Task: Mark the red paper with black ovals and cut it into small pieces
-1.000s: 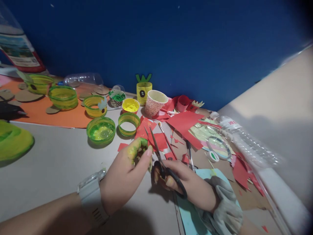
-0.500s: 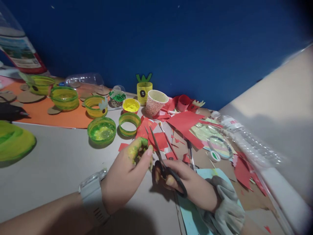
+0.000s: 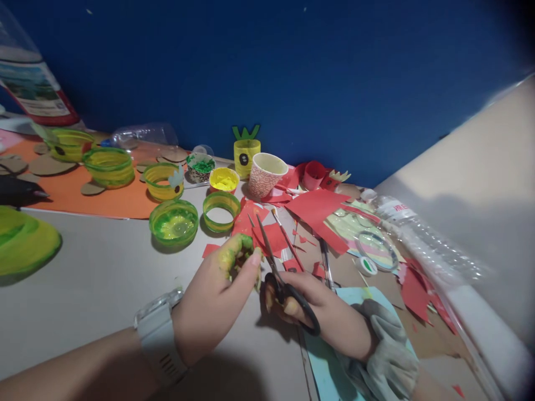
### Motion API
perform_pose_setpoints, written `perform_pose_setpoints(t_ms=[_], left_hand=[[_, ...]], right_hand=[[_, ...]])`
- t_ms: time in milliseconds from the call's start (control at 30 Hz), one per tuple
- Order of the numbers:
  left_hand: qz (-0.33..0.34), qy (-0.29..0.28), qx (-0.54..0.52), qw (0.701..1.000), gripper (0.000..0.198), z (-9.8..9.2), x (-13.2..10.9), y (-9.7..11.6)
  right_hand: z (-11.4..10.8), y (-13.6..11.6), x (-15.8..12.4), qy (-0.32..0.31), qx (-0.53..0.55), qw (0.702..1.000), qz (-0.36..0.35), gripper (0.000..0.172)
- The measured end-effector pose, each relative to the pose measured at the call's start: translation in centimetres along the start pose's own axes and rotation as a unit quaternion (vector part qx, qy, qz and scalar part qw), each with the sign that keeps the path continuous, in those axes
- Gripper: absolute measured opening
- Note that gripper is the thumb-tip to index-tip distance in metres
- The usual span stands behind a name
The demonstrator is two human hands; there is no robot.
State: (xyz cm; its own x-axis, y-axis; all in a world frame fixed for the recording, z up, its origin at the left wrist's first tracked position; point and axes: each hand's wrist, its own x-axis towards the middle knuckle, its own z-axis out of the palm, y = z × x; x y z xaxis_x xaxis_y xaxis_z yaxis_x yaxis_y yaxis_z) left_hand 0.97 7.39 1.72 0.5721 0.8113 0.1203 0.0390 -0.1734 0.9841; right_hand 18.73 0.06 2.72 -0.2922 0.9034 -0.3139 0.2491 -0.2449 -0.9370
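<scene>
My right hand (image 3: pixel 298 298) grips a pair of scissors (image 3: pixel 271 250) by the black handles, with the two blades slightly apart and pointing away from me. Green and yellow paint covers the curled fingers of my left hand (image 3: pixel 228 284), which is closed in a pinch just left of the blades. Something small and pale peeks out by its fingertips, too hidden to name. Past my hands stand a green and yellow painted ring (image 3: pixel 221 213) and a painted plastic bowl (image 3: pixel 174 224). Red paper scraps (image 3: pixel 271 239) and a paintbrush (image 3: pixel 288 239) lie beyond the blades.
Behind are a patterned paper cup (image 3: pixel 265 177), a yellow paint cup (image 3: pixel 224 179) and a green paint cup (image 3: pixel 200 167). More painted rings (image 3: pixel 109 167) rest on orange paper (image 3: pixel 112 203) at left. A clear plastic bottle (image 3: pixel 430 236) lies at right, near tape (image 3: pixel 378 250). A blue wall (image 3: pixel 292 72) rises behind.
</scene>
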Motion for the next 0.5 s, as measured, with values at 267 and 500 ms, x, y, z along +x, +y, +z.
perform_pose_setpoints(t_ms=[267,500], left_hand=[[-0.011,0.007,-0.01,1.0,0.028,0.02,-0.07,-0.28],[-0.012,0.005,0.004,1.0,0.029,0.02,-0.12,-0.46]], right_hand=[[0.03,-0.4,0.13,-0.001,-0.04,0.999,0.013,0.06],[-0.14,-0.43,0.19,-0.019,-0.039,0.999,0.013,0.061]])
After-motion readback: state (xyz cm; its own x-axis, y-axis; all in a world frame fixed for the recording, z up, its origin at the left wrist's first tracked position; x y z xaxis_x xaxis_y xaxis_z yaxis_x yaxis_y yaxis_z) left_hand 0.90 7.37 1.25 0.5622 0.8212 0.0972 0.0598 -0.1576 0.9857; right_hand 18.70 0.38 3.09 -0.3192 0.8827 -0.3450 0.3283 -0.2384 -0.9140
